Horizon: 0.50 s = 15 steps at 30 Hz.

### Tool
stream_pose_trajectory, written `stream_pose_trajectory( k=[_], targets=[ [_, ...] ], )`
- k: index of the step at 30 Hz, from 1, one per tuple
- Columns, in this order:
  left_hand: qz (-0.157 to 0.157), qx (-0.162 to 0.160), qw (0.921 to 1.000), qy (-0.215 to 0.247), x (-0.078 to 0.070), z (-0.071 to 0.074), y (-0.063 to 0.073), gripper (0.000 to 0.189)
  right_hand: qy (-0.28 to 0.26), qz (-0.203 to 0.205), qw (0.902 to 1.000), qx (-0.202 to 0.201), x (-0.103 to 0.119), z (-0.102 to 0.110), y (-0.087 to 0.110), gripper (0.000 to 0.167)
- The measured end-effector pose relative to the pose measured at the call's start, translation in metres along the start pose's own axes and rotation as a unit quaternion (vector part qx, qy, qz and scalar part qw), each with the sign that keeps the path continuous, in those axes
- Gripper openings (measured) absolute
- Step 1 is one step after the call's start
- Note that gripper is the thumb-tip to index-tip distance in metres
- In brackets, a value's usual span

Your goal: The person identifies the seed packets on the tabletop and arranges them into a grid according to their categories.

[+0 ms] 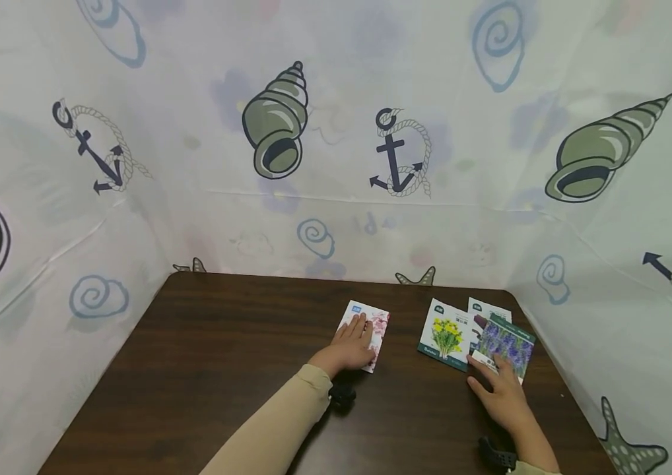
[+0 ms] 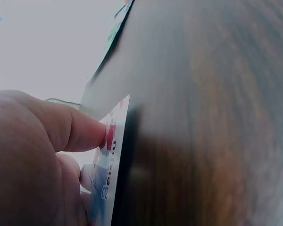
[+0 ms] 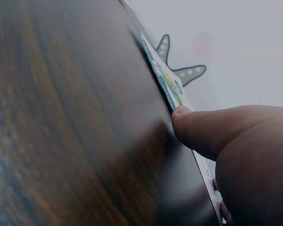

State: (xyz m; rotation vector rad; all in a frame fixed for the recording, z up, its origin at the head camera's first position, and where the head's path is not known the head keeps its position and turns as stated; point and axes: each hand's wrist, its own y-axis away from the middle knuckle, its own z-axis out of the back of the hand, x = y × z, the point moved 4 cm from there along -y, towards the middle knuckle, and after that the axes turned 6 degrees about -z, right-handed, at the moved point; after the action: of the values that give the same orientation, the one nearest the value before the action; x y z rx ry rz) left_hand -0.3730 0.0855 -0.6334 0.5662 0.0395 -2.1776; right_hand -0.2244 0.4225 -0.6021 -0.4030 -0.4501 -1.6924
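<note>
My left hand (image 1: 350, 346) lies over a white seed packet with pink blossoms (image 1: 380, 322), fingers stretched out across its front. In the left wrist view the thumb (image 2: 87, 133) presses on the packet, whose edge stands slightly off the table. To the right, my right hand (image 1: 504, 394) has its fingertips at the lower edge of a seed packet with purple flowers (image 1: 508, 343). That packet overlaps another white packet (image 1: 487, 308), mostly hidden beneath it. Beside them lies a seed packet with yellow flowers (image 1: 445, 333), close to my right fingers.
The packets lie on a dark brown wooden table (image 1: 223, 343). A pale cloth (image 1: 336, 218) printed with shells, anchors and starfish hangs behind the table and along both sides. Each wrist wears a black band.
</note>
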Motion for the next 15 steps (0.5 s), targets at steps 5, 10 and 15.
stream_pose_trajectory(
  k=[5, 10, 15],
  targets=[
    [0.008, -0.002, 0.9999, 0.015, 0.01, 0.001, 0.005, 0.081, -0.004, -0.01, 0.9998, 0.018, 0.0, -0.005, 0.002, 0.061],
    [0.018, -0.01, 0.9997, 0.017, 0.018, 0.009, 0.011, 0.079, -0.006, -0.007, 0.9998, 0.015, -0.001, -0.005, 0.002, 0.061],
    [0.021, -0.022, 0.999, 0.031, 0.023, 0.019, 0.016, 0.079, 0.001, 0.003, 1.0, 0.002, -0.001, -0.004, 0.0, 0.06]
  ],
)
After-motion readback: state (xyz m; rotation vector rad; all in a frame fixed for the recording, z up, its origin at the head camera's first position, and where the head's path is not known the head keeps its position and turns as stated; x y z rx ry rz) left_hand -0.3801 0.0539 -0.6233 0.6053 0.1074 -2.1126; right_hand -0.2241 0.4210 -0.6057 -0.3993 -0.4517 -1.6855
